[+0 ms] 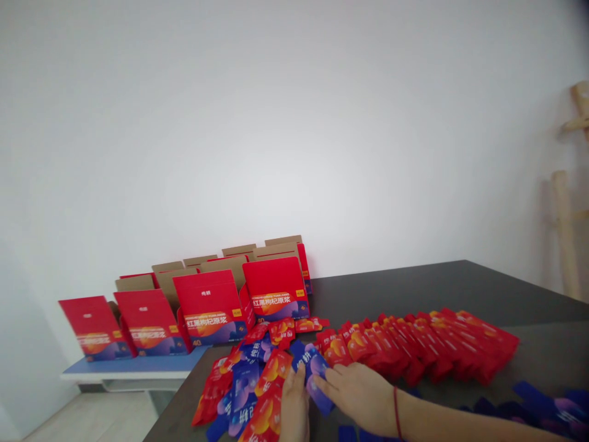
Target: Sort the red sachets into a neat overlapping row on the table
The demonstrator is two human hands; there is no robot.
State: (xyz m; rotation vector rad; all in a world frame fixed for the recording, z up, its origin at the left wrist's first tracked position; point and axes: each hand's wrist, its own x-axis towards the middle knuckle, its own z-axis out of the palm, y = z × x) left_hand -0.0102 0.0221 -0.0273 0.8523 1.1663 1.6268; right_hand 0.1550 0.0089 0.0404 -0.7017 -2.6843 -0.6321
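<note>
Two bare hands meet over the dark surface (391,288), at the near side, working on one blue sachet (309,368) with a purple and orange print. The left hand (295,405) grips the sachet's left edge with its fingers pointing up and away, while the right hand (356,393) reaches in from the right with its fingers closed on the sachet's right side; a thin red cord (396,411) circles the right wrist. The blue sachet is tilted between the hands, beside a loose pile of red and blue sachets (243,380) that spreads to the left of the left hand, the pieces overlapping at mixed angles. Beyond the right hand, a long row of red sachets (414,344) leans in overlapping layers across the surface. More blue sachets (538,402) lie along the near right, partly hidden by the right forearm. Behind the pile and to the left stand red cartons (211,301) in rows, their tall flaps raised and brown cardboard showing on those behind; the leftmost ones rest on a lower blue surface (193,359). A pale wall (276,123) rises behind everything, and part of a wooden frame (565,233) shows at the right edge.
</note>
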